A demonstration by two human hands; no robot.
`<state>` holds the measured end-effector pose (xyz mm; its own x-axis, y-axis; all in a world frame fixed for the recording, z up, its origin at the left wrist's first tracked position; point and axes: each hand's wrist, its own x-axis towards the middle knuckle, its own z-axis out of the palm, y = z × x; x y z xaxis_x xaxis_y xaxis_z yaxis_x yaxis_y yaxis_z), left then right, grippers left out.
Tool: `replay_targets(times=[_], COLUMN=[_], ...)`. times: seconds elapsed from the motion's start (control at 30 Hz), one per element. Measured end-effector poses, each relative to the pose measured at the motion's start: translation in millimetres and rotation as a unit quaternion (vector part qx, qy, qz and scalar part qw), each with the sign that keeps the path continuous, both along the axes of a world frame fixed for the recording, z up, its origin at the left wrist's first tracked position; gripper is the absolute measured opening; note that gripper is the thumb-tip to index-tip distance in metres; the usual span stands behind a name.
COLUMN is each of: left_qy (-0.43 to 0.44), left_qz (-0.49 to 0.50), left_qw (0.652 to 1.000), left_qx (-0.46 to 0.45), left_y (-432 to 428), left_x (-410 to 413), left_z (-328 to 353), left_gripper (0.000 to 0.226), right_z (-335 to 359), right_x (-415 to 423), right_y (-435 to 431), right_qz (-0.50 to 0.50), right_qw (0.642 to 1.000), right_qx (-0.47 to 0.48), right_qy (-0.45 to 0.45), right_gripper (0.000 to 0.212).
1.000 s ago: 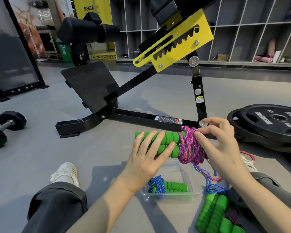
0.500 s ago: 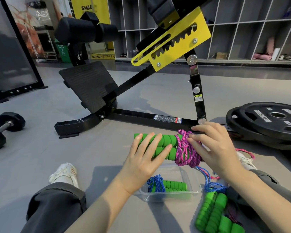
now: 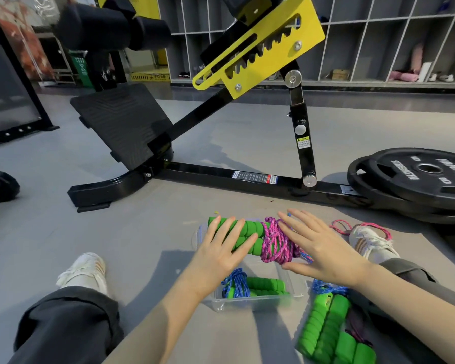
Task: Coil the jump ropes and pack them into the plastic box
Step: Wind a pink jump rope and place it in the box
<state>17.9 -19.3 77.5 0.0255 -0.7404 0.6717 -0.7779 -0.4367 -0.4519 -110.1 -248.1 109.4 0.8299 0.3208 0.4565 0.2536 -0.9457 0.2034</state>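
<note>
Both flat, open hands, left hand [image 3: 221, 248] and right hand [image 3: 323, 248], press the pink-wound jump rope [image 3: 263, 240] under their fingers

My left hand [image 3: 221, 252] lies flat with fingers spread on the green handles of the pink jump rope [image 3: 268, 240], my right hand [image 3: 323, 250] open and flat just right of its coil.

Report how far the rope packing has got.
Done: a blue-corded rope lies coiled in the box. In hand: both hands, left and right, press the pink-wound rope at the box's far end. Left: more green-handled ropes on the floor beside the box.
</note>
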Motion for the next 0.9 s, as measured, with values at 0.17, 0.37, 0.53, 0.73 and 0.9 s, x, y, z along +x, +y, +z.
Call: replay_targets(times=[0.17,0.37,0.53,0.73,0.9], left_qy=[0.019,0.060,0.139,0.195,0.192], left_qz=[0.008,0.023,0.050,0.060,0.070], left_qw=[0.997,0.986,0.957,0.929,0.919], left_qx=[0.073,0.153,0.250,0.310,0.337], left_y=[-12,-25,-33,-41,-53], left_x=[13,22,35,41,37], left_z=[-28,-59,-74,-95,-92], left_gripper=[0.058,0.065,0.103,0.110,0.099], right_z=[-36,-74,-105,-126,-139], right_x=[13,30,44,54,58], right_y=[-15,-37,-42,-42,-47], right_qz=[-0.009,-0.010,-0.031,-0.057,-0.079], right_qw=[0.999,0.994,0.989,0.984,0.979], right_qx=[-0.007,-0.045,-0.024,-0.031,-0.020], right_qy=[0.045,0.097,0.141,0.165,0.186], right_gripper=[0.077,0.077,0.078,0.080,0.081])
